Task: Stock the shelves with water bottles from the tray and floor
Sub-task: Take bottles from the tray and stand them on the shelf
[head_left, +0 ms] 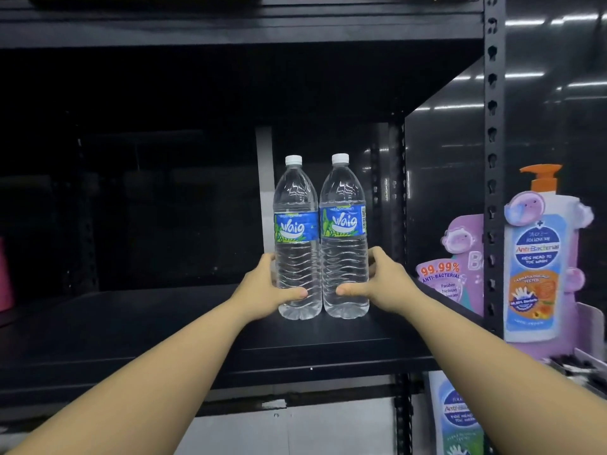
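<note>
Two clear water bottles with white caps and blue labels stand upright side by side on the black shelf [164, 326]. My left hand [262, 287] grips the lower part of the left bottle [297, 238], thumb across its front. My right hand [382, 280] grips the lower part of the right bottle [345, 234] the same way. The bottles touch each other, and their bases rest on or just above the shelf board. No tray or floor stock shows in the head view.
The black shelf runs dark to the left and behind the bottles. A perforated black upright [491, 159] bounds it at the right. Beyond it hangs a purple cardboard display of an anti-bacterial wash bottle [538, 257]. Another shelf board [230, 27] lies overhead.
</note>
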`<state>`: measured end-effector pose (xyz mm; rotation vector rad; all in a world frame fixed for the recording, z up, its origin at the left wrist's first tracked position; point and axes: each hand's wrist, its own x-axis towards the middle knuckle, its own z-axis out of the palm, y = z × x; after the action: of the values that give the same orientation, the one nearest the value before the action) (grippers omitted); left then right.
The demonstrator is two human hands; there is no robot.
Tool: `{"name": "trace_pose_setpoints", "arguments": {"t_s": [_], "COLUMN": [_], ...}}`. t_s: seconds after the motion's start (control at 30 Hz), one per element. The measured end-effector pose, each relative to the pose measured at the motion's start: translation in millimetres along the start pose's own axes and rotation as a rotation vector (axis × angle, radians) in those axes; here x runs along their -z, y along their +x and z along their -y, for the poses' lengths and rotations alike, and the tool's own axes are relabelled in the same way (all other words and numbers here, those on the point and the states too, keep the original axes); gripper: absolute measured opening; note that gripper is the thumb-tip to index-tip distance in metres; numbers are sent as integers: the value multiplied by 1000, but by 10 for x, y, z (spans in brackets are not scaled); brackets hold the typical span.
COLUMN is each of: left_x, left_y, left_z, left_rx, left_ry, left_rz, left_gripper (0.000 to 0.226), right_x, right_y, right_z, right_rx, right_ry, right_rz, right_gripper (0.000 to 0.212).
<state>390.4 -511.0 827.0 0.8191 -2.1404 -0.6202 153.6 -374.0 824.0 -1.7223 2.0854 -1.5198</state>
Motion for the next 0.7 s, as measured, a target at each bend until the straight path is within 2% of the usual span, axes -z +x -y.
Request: {"name": "trace_pose_setpoints", "arguments": {"t_s": [0.7], "left_x": [-569], "left_y": [983], "left_z": [75], "left_rx": [51], "left_ry": [130], "left_rz": [7], "left_gripper": [95], "right_x": [12], "right_y": [910], "right_z": [-519], "right_rx": [-122], "right_ry": [-55], "right_rz": [41], "right_gripper": [78]}}
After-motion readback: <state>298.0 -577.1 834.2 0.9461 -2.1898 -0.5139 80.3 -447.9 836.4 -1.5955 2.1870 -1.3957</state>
